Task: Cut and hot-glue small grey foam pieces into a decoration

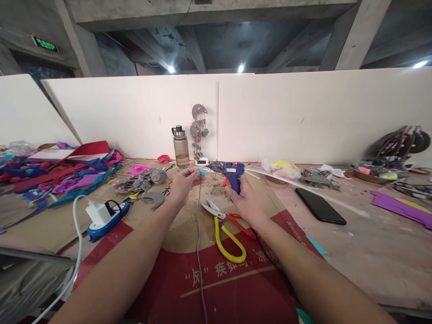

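My right hand (246, 198) is wrapped round the handle of a blue hot glue gun (232, 169), whose nozzle points left. Its tip is close to a small teal piece (202, 172) pinched in the fingers of my left hand (184, 183). From that hand a grey cord (198, 238) hangs down over the red and tan paper. Scissors (221, 218), one handle yellow and the other red, lie with their blades apart between my forearms. Several thin metal pins (216, 189) stand behind the scissors.
Coloured fabric strips (74, 171) are heaped on the left, near a blue power strip (108, 221). A bottle (181, 148) stands at the back beside a grey hanging ornament (197, 130). A black phone (320, 206) lies on the right. White boards (303, 117) close off the back.
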Available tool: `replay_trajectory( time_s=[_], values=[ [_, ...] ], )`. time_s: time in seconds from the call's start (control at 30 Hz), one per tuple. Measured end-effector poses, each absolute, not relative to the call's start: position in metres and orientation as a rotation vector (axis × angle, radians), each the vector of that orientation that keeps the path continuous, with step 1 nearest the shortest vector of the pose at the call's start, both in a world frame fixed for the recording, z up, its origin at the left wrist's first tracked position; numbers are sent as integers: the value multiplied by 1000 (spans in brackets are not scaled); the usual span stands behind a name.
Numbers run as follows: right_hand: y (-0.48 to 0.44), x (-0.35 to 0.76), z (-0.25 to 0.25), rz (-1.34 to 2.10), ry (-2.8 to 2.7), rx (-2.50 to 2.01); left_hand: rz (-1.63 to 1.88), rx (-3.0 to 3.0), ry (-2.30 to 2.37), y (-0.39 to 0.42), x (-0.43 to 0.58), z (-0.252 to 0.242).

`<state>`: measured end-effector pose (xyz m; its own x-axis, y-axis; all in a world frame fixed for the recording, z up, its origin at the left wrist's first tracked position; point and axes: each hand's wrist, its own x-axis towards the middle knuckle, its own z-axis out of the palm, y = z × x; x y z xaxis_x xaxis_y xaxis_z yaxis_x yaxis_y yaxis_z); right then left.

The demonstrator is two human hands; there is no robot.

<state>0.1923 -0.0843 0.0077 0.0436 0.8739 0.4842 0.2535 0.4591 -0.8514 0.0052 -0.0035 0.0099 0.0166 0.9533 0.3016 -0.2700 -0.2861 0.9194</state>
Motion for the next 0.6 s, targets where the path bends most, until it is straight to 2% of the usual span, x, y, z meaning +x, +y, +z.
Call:
replay_trajectory(
  time_s=[0.23, 0.6],
  values=[
    [-92, 192, 10, 425, -1714, -1134, 1509, 1247, 817, -5, 7, 10],
    [-93, 190, 9, 338, -1760, -1156, 1507, 1257, 840, -7, 9, 12]
  ],
)
